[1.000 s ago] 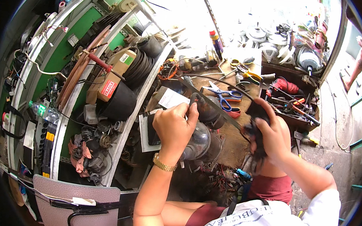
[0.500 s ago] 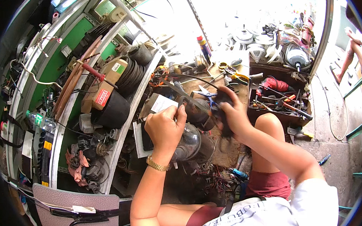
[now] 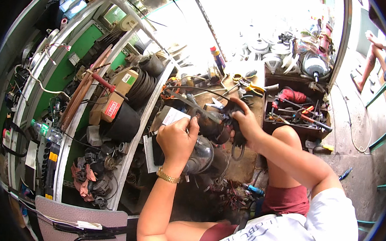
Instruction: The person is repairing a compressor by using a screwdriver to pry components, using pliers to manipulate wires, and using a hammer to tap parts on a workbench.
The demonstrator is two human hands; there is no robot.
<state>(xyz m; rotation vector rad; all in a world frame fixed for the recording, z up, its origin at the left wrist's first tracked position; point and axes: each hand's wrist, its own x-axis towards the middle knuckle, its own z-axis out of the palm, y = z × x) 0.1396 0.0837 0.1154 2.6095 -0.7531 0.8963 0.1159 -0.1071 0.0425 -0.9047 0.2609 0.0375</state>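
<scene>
At the left, a clear plastic bottle (image 3: 46, 131), a red-handled tool (image 3: 103, 82), a cardboard box (image 3: 117, 92) and a black bucket (image 3: 121, 120) are held on shelving. Farther right, the left hand (image 3: 176, 140) is raised, a gold wristwatch (image 3: 168, 175) worn below it. Its grip is pressed together, thumb against curled forefinger; whether anything is pinched there cannot be told. Above and just beyond it, a long tool (image 3: 189, 103), possibly a hacksaw judging by its flat strip and bowed black rod, is held slanting over the cluttered tabletop (image 3: 244, 167). Its dark end is clasped by the right hand (image 3: 248, 125), whose grip is closed around it. Beyond that hand, yellow-handled pliers (image 3: 254, 88) are seen on the tabletop. At the right, a red power drill (image 3: 291, 95) is kept among hand tools in an open box (image 3: 271, 126).
</scene>
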